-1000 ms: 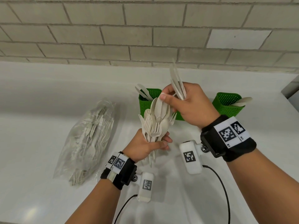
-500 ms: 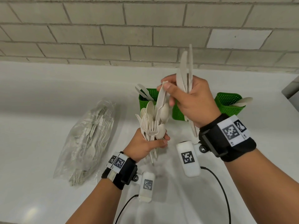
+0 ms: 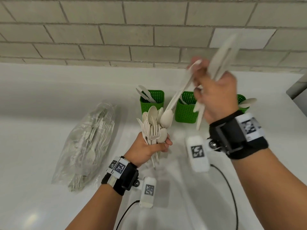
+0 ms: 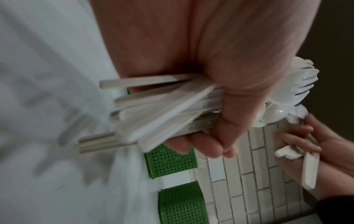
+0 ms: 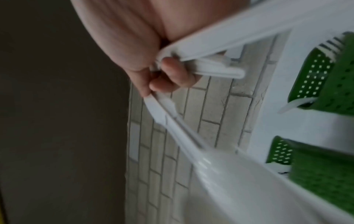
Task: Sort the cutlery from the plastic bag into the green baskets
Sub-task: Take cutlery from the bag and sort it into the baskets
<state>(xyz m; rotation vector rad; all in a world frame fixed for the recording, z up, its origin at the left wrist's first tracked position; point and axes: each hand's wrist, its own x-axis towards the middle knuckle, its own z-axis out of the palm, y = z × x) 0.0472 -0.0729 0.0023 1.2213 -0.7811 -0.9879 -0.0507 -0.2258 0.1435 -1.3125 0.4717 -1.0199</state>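
Note:
My left hand (image 3: 149,146) grips an upright bundle of cream forks and spoons (image 3: 153,127) above the white counter; the left wrist view shows the bundle's handles (image 4: 162,109) sticking out of the fist. My right hand (image 3: 214,95) is raised over the baskets, holds several knives (image 3: 222,58) in its fist and pinches a spoon (image 3: 176,103) by the handle, bowl hanging down beside the bundle. Three green baskets stand at the back: the left basket (image 3: 152,103), the middle basket (image 3: 185,110), the right basket (image 3: 242,100), partly hidden by my right hand.
A clear plastic bag (image 3: 89,143) with more cutlery lies on the counter (image 3: 41,113) to the left. A tiled wall (image 3: 116,30) rises behind the baskets. Camera cables trail from both wrists near the front.
My right hand has risen and moved right, drawing one spoon up out of the bundle while still holding the knives. The left hand stays in place.

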